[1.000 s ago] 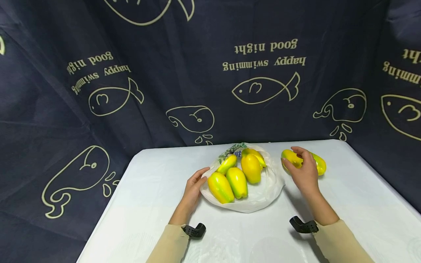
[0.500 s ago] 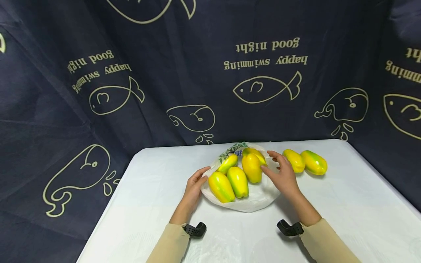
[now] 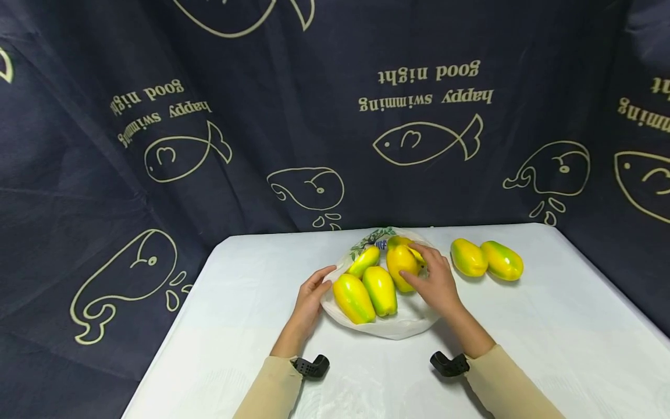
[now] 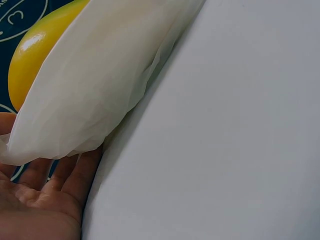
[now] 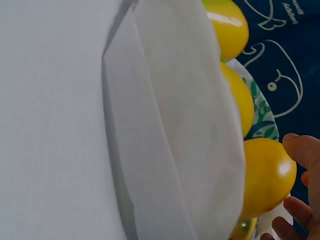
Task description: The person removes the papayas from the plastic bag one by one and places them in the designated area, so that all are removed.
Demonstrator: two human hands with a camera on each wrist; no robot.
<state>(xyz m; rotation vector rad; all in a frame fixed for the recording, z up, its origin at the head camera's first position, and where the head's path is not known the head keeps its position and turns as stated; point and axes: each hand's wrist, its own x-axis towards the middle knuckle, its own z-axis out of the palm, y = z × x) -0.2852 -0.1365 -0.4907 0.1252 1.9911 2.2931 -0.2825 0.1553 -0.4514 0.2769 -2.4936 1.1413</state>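
A white plastic bag [image 3: 387, 330] with a green leaf print lies with its mouth wide, its rim rolled outward. Several glossy yellow-green papayas [image 3: 380, 291] and what looks like a banana sit in it. My left hand [image 3: 306, 302] holds the bag's left rim, thumb at the edge; in the left wrist view its fingers [image 4: 75, 175] lie under the plastic. My right hand [image 3: 437, 279] reaches in from the right, thumb and fingers round the rear right papaya [image 5: 267, 172]. Its thumb tip shows at that fruit's edge in the right wrist view.
Two more papayas [image 3: 469, 257] lie side by side on the white table [image 3: 251, 273], to the right of the bag. A dark blue curtain [image 3: 293, 116] with fish drawings hangs behind the table and at both sides.
My right hand has left the two papayas outside the bag and moved left, over the rim, to the rear right papaya inside. My left hand keeps its place at the rim.
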